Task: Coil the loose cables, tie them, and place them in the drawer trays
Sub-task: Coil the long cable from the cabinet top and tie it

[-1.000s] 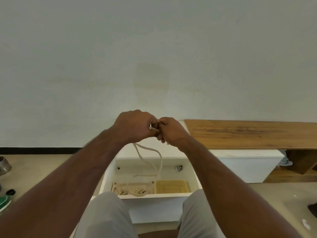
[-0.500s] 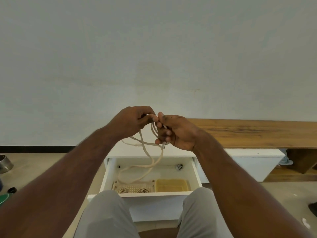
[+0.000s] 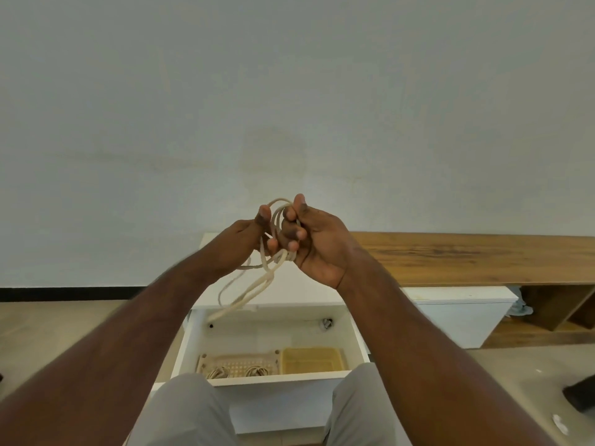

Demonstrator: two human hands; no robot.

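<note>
Above the open drawer, the right hand fingers pinch cream cable loops, the left hand fingers guiding; two coils already trayed; tying, placing remain.

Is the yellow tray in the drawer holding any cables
No, the yellow tray looks bare; the coiled cables lie in the beige tray beside it.
</note>
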